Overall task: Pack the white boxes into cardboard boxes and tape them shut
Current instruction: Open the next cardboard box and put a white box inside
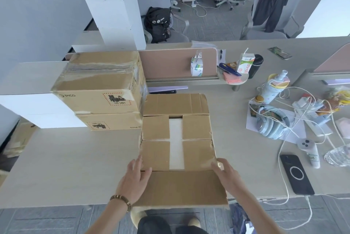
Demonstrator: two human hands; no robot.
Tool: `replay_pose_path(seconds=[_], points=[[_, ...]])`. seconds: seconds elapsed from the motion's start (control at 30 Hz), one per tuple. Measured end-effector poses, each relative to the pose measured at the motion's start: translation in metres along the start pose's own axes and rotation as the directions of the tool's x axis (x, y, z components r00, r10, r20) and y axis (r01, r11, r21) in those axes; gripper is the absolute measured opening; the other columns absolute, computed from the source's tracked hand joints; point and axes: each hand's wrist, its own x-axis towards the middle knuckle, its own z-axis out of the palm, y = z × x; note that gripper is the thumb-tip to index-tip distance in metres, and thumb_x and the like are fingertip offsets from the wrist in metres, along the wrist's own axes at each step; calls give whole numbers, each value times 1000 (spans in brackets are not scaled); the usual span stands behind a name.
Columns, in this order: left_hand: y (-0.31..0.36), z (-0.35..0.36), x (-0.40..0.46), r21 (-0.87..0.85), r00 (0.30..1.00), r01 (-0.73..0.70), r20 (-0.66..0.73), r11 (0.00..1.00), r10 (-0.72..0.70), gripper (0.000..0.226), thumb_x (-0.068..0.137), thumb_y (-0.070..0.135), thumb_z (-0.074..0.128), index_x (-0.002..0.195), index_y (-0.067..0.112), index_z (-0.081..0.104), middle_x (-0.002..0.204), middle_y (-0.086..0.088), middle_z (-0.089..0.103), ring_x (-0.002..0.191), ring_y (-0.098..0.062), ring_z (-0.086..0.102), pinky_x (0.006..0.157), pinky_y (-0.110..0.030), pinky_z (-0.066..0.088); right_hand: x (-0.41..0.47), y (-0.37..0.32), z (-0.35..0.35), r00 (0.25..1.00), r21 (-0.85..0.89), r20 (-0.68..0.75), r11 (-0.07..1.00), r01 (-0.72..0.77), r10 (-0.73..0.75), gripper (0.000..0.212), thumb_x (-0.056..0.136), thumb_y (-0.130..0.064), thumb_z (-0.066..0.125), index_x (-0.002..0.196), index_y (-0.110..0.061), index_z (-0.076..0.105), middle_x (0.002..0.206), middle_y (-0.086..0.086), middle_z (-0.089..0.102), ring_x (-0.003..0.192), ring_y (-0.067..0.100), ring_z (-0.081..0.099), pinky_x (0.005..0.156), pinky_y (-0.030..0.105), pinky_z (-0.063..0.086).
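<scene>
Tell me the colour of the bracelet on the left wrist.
Brown and tan, made of bead-like links. The bracelet shows best in the head view, the only one.

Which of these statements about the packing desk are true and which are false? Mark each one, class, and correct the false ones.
1. Both hands rest on the cardboard box nearest the person. True: the left hand and right hand sit at the corners of the open cardboard box.
2. That box is already taped shut. False: its near and far flaps lie open, and something white shows between the side flaps.
3. The tape roll lies on the phone. False: it stands by the desk divider, far from the black phone.
4. Two closed boxes are stacked at the left. True.
</scene>
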Motion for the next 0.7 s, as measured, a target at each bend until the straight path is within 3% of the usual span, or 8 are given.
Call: replay_pose_path(seconds=[0.1,0.23,0.3,0.37,0.43,0.53,0.6,0.7], points=[[3,-26,2,-175,994,12,111,984,8,70,94,67,32,151,27,29,156,1,34,128,-10,47,107,-33,40,1,-7,-17,992,258,121,964,-56,25,42,97,-60,45,129,-34,55,96,-2,58,83,16,55,68,28,44],[10,-62,6,-498,979,142,199,855,-47,75,86,78,30,145,33,38,140,5,54,107,-13,67,80,-26,52,3,-15,-29,972,474,224,864,-168,66,33,99,-59,40,118,-35,52,96,24,72,76,31,68,65,37,56],[12,-69,11,-582,989,135,131,802,-71,81,79,89,32,138,35,46,121,3,68,91,-13,73,79,-31,56,8,-16,-29,982,514,175,845,-148,65,45,100,-61,34,124,-26,49,93,26,74,75,32,70,65,37,56],[12,-65,20,-479,995,65,-34,876,-92,83,77,83,38,140,28,46,123,-2,67,104,-17,69,90,-37,54,13,-18,-23,999,558,22,829,-36,29,51,101,-60,36,124,-18,55,89,22,74,75,31,69,68,40,55],[12,-54,29,-251,990,32,-124,968,-65,76,92,63,46,152,19,31,154,-10,40,135,-25,47,109,-38,39,15,-23,-16,984,405,-174,909,101,-32,63,93,-67,39,125,-17,60,89,12,72,81,25,67,77,41,53],[20,-33,46,-58,998,11,-67,998,-15,76,99,52,43,159,21,8,166,-13,-3,152,-30,15,118,-41,25,29,-27,0,930,-118,-274,968,221,-245,59,89,-56,51,140,-25,50,115,2,59,110,23,58,95,39,47],[25,-18,58,-26,999,6,-52,1000,-7,78,99,54,41,159,21,2,164,-15,-11,150,-35,17,117,-42,29,41,-31,13,922,-281,-230,928,245,-313,62,93,-39,57,150,-27,35,129,4,47,121,27,48,100,40,42],[26,-3,80,20,995,0,-101,1000,2,77,99,55,36,158,18,3,163,-21,-6,150,-37,18,116,-42,33,58,-40,28,936,-382,-208,905,189,-284,72,95,-43,52,156,-22,19,143,8,33,128,31,43,100,40,43]])
